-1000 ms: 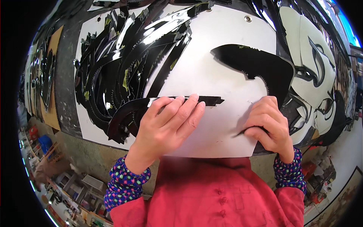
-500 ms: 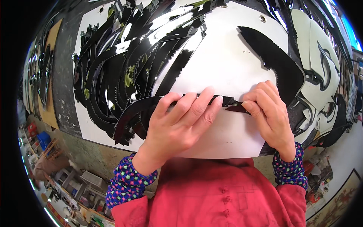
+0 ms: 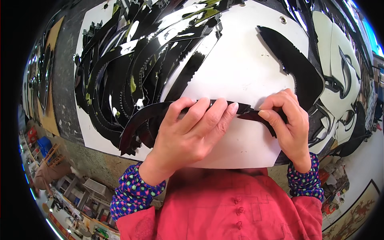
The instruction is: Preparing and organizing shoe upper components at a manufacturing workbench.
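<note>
A curved black strip (image 3: 138, 117) arcs across the front of the white sheet (image 3: 244, 150). My left hand (image 3: 192, 132) bears down on the strip's middle, its fingers bent over the top edge and its thumb hidden. At the strip's right end, my right hand (image 3: 286, 120) is closed in a pinch, thumb against index finger. A dark reddish flap (image 3: 256, 116) hangs below the join and runs under my right hand. Whether it is a second layer or part of the same strip, I cannot tell. Beyond my right hand lies a wide black curved piece (image 3: 302, 72).
A heap of glossy black strips with jagged edges (image 3: 120, 76) covers the sheet's left. Pale cut-out sheets (image 3: 338, 48) lie on the right. A brown board (image 3: 50, 88) is at the far left, with a blue stool (image 3: 45, 145) on the floor below.
My right fingertips have shifted slightly right along the strip's end, and more of the dark reddish flap now shows beneath them. My left hand stays nearly in place.
</note>
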Tool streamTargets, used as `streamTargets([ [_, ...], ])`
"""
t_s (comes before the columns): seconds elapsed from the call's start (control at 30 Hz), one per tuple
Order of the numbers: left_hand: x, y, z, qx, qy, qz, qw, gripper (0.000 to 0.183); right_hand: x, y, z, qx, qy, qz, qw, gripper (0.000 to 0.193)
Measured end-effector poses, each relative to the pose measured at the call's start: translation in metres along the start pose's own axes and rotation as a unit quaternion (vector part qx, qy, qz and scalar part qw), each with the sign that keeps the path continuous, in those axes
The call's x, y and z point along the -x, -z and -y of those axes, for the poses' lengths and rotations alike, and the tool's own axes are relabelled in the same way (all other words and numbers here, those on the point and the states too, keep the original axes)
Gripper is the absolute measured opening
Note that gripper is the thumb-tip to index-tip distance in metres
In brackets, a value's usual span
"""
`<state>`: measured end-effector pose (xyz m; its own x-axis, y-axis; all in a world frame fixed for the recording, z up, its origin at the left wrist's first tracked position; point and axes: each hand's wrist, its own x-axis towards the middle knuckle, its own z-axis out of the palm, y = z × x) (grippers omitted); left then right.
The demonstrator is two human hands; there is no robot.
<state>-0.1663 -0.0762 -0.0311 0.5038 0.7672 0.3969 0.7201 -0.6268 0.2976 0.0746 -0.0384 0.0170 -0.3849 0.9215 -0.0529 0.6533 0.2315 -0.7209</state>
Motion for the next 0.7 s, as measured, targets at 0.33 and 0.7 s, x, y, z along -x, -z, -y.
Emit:
streamTargets([
  [0.33,-0.002,0.001,0.001,-0.012,0.003,0.002,1.000,0.031,-0.008,0.005,0.005,-0.012,-0.060,0.036,0.997,0.010],
  [0.7,-0.008,-0.003,0.002,-0.033,0.002,0.008,0.999,0.031,-0.013,0.007,-0.001,-0.023,-0.046,0.033,0.998,0.007],
])
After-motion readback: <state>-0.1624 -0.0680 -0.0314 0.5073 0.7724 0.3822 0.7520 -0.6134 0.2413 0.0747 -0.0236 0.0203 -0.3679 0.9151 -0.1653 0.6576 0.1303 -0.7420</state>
